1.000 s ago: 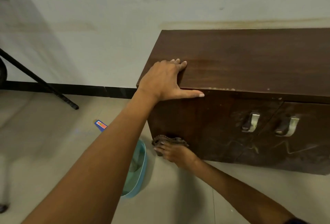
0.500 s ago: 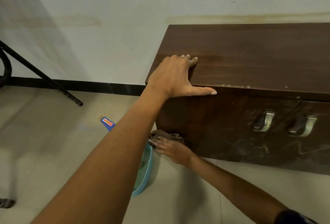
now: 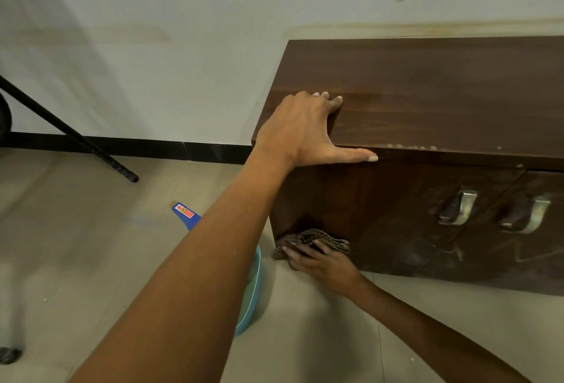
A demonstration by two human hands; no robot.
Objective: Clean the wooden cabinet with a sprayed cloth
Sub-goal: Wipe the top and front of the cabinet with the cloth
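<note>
While the cabinet (image 3: 427, 101) is braced by the flat left hand (image 3: 302, 132), the cloth (image 3: 314, 240) should be pressed evenly under the flat-fingered right hand (image 3: 326, 266).

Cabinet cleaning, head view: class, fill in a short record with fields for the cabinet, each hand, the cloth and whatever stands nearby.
cabinet: dark wood, two metal handles on the front
left hand: flat on the top's left front corner, thumb along the edge
right hand: presses the cloth on the front, low at the left
cloth: dark, patterned, bunched
nearby: teal basin left of the cabinet, partly hidden
</note>
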